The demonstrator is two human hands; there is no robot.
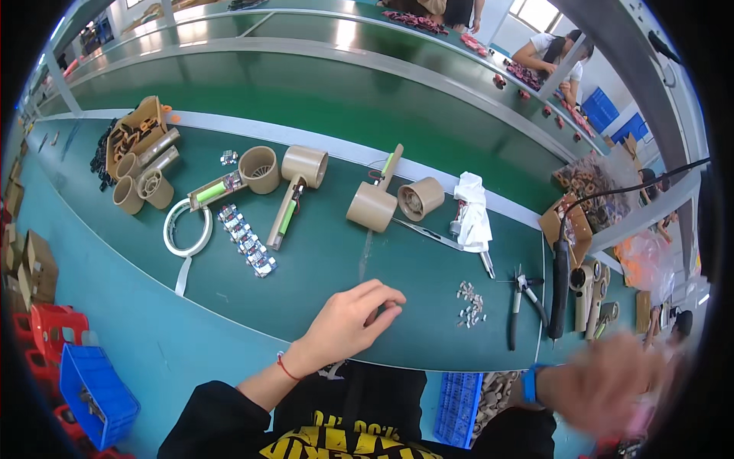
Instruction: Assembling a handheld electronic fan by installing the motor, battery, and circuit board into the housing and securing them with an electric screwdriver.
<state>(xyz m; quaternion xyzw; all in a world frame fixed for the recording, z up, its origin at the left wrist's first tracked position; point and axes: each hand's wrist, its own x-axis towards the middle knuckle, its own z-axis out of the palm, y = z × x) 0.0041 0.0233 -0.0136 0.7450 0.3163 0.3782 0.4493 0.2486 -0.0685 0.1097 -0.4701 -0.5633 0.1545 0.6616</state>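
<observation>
Over the front of the green bench, my left hand [355, 321] is closed, its thumb and fingers curled together; whether anything sits in the pinch cannot be made out. My right hand [612, 382] is smeared by motion at the lower right, beyond the bench's front edge, and its fingers are unclear. Beyond my left hand lie a tan fan housing [372, 206] and a T-shaped fan body [283, 218] with a green battery in its handle. Tweezers [428, 233] lie beside them. Small pale parts [470, 306] are scattered to the right, near black-handled cutters [524, 302].
A corded black tool [560, 283] hangs at the right. A tape roll [187, 228], a row of circuit boards [245, 241] and tan cups [128, 195] occupy the left. White cloth [474, 210] lies at the back right. Blue crates [95, 394] stand below; people work beyond.
</observation>
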